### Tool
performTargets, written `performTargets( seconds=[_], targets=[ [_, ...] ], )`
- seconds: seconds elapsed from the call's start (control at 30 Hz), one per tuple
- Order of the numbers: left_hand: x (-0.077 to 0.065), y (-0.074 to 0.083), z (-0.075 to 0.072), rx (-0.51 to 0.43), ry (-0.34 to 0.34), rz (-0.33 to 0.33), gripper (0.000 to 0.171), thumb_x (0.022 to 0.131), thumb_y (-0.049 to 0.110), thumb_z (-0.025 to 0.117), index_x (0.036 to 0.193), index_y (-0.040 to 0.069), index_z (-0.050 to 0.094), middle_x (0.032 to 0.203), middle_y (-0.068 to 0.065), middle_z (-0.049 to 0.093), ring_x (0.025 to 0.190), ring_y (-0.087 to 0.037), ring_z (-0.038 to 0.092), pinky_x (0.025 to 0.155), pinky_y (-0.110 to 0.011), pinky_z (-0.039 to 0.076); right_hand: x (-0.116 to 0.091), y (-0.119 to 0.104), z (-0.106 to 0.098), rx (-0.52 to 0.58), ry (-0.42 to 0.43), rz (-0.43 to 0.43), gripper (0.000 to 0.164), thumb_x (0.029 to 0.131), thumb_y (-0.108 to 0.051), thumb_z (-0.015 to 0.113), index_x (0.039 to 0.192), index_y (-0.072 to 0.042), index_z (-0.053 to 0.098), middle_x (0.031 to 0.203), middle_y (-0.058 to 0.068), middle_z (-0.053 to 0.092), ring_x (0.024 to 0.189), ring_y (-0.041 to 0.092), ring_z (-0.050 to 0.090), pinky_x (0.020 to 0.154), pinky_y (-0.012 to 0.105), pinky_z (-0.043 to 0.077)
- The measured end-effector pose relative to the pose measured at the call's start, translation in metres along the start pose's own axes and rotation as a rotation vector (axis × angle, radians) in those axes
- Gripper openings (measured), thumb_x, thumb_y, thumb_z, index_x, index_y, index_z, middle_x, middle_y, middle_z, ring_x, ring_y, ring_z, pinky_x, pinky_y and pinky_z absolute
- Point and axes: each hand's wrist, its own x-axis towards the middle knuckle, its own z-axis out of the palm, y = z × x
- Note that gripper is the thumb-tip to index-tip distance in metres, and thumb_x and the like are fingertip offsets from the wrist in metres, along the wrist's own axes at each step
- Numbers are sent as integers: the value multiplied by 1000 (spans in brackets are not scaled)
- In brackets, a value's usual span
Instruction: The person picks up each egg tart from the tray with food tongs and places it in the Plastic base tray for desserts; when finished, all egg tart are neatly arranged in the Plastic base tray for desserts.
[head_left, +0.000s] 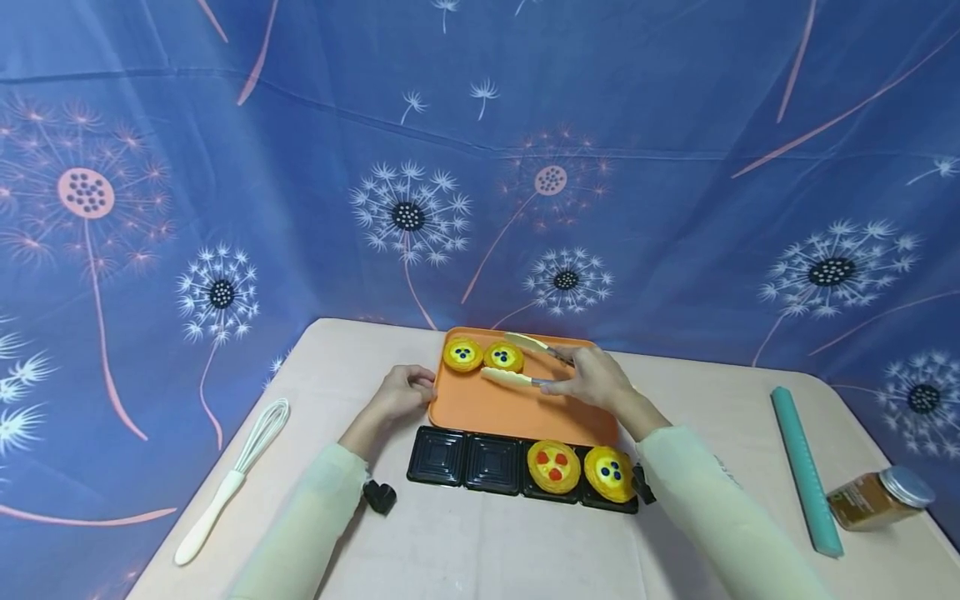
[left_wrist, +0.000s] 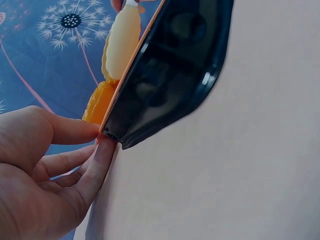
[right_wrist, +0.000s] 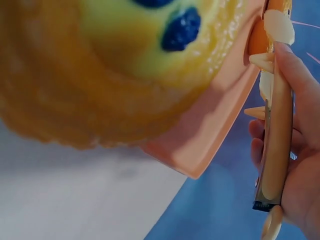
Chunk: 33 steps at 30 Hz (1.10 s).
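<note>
My left hand [head_left: 407, 390] pinches the left rim of the orange tray [head_left: 480, 412] between thumb and fingers, as the left wrist view shows. With my right hand [head_left: 597, 379] I grip a pair of tongs [right_wrist: 278, 140] with cream scalloped tips. The tips are spread on either side of a blueberry tart [head_left: 503, 357] on the tray; contact cannot be told. Left of it sits another blueberry tart [head_left: 462, 355]. In front lies a black compartment tray [head_left: 492, 463], holding a tart with red fruit [head_left: 553, 467] and, at its right end, a blueberry tart [head_left: 609, 474].
A whisk [head_left: 232, 479] with a white handle lies on the left of the table. To the right are a teal rolling pin [head_left: 807, 471] and a spice jar [head_left: 879, 498] on its side. Behind the tray hangs a blue dandelion-print cloth [head_left: 660, 233].
</note>
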Motion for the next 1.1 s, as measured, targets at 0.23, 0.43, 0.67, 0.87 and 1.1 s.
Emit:
performTargets(
  seconds=[0.23,0.43,0.67,0.87,1.1],
  targets=[
    [0,0,0,-31,1,10,29,77,-3,66,105,-6,62,88,-12,63,71,-14,58,66,-26,52,2,0,3,16,14,-3,74,73,-51,75,130,-9,57,100,13,69,41,11,26,42,26,26],
    [-5,5,0,-30,-8,1,30,77,-2,66,107,-7,61,89,-12,63,71,-14,59,66,-26,52,1,-1,0,11,-2,31,73,75,-51,73,132,-11,55,57,0,47,39,11,26,39,24,25],
    [-1,0,0,-32,-1,-12,30,77,-1,67,106,-5,62,87,-10,63,70,-14,58,63,-24,51,0,1,-16,7,40,26,78,72,-61,70,130,-11,57,47,-5,29,40,9,19,38,22,19],
    [-1,0,0,-39,-2,-18,29,78,-2,66,106,-4,62,88,-11,63,70,-14,59,64,-25,52,-1,3,-23,4,35,35,85,70,-65,68,131,-7,56,47,-4,31,40,10,20,39,23,20],
    [-3,2,0,-35,0,-10,29,78,-3,66,106,-5,62,89,-11,62,72,-14,59,65,-25,53,-8,-2,-25,-6,35,22,82,70,-65,68,131,-11,56,48,-5,27,40,10,19,39,23,19]
  ],
)
